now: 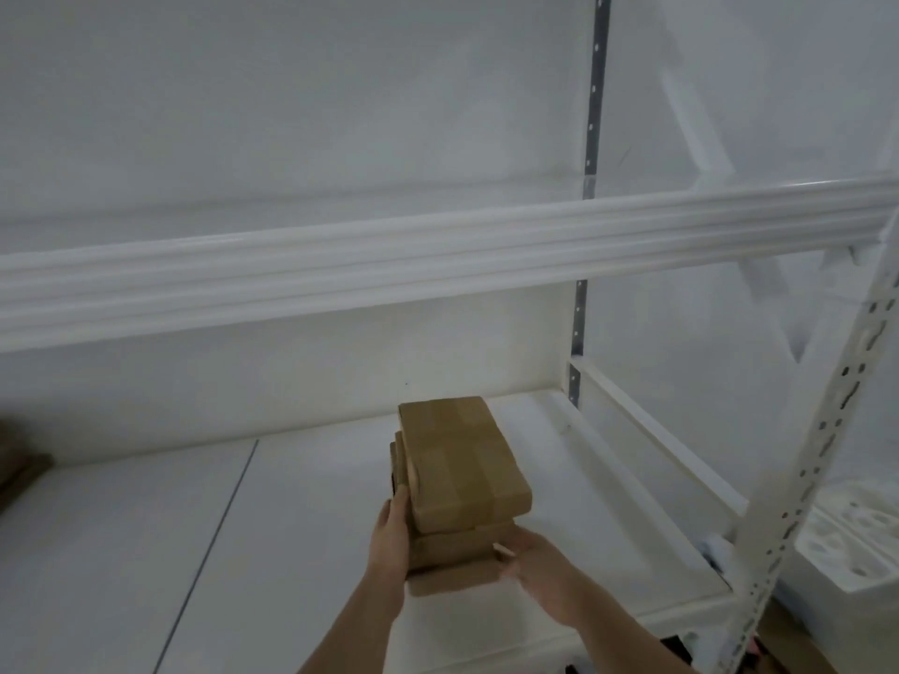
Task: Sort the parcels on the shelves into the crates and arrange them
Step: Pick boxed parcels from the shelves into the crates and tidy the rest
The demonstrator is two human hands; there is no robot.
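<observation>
A stack of brown cardboard parcels (462, 469) stands on the white shelf board (292, 527), near its front right. The top parcel sits skewed on those below. My left hand (389, 537) presses flat against the stack's left side, fingers straight. My right hand (540, 566) holds the stack's lower right corner, thumb on the front and fingers hidden behind the boxes.
A white shelf beam (438, 255) crosses the view above the stack. A perforated white upright (817, 454) stands at the right. A white crate (846, 542) lies beyond it, low right. Another brown parcel (19, 469) shows at the left edge.
</observation>
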